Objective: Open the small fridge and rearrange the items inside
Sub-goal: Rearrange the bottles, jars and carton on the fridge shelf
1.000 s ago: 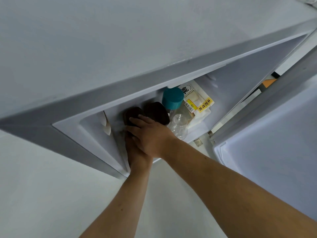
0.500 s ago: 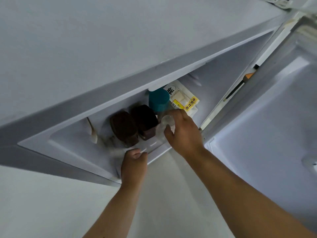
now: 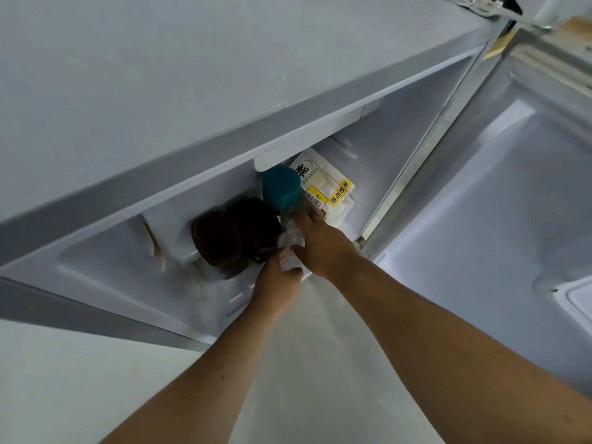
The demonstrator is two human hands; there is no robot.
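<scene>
The fridge (image 3: 224, 91) is being viewed from above with its door (image 3: 480, 219) swung wide to the right, so the compartment is being left free for both arms to be reached in. A small clear bottle (image 3: 290, 248) is being gripped at the front edge of the fridge floor: the right hand (image 3: 323, 248) is being wrapped over its upper part from the right, while the left hand (image 3: 278, 283) is being closed around its lower end from below and the front. The two-handed hold is judged to be used because the bottle is slick and tightly hemmed in by its neighbours, so that it can be lifted or shifted without the others being knocked. Just left of the bottle, two dark jars (image 3: 237, 232) are being kept side by side toward the middle of the floor, touching or nearly touching it. Directly behind it, a teal-capped container (image 3: 282, 187) is being kept upright, and a bread pack (image 3: 330, 187) with a yellow label is being leaned against the back right corner. The bottle is thus lying between the two hands, with only a pale strip of it being left visible; whether it is being lifted off the floor cannot be told.
</scene>
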